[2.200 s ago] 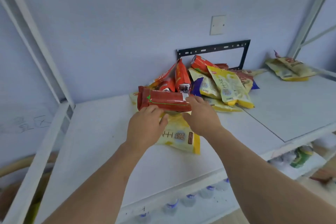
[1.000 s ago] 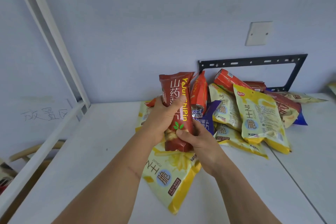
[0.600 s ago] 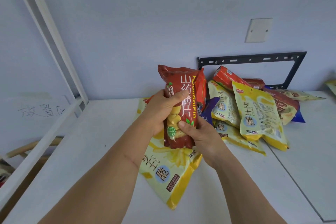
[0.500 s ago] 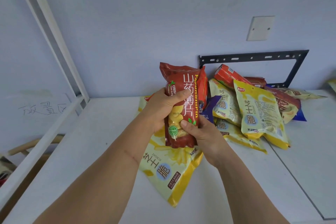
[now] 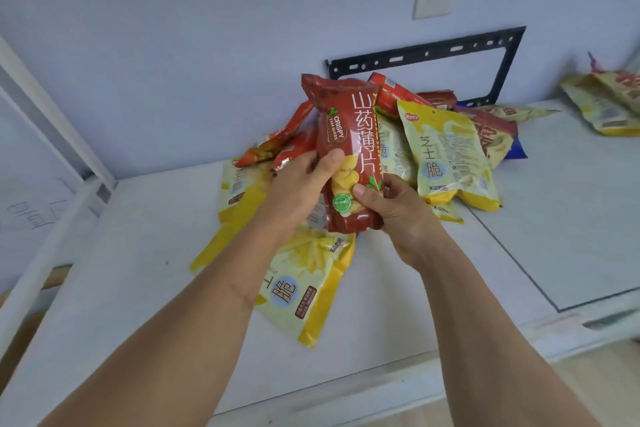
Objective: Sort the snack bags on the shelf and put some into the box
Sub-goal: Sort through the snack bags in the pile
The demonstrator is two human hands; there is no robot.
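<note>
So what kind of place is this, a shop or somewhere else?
Probably a storeroom or test room rather than a shop: a bare white metal shelf, a loose pile of snack bags against a plain wall, and an empty black wall bracket.

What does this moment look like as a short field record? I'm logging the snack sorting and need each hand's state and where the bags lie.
held item: red yam-slice bag, upright, off the shelf
left hand: grips the bag's left side
right hand: grips its lower right
under the hands: yellow bag flat on the shelf
pile: red and yellow bags against the wall
far right: separate bags
box: not in view
</note>
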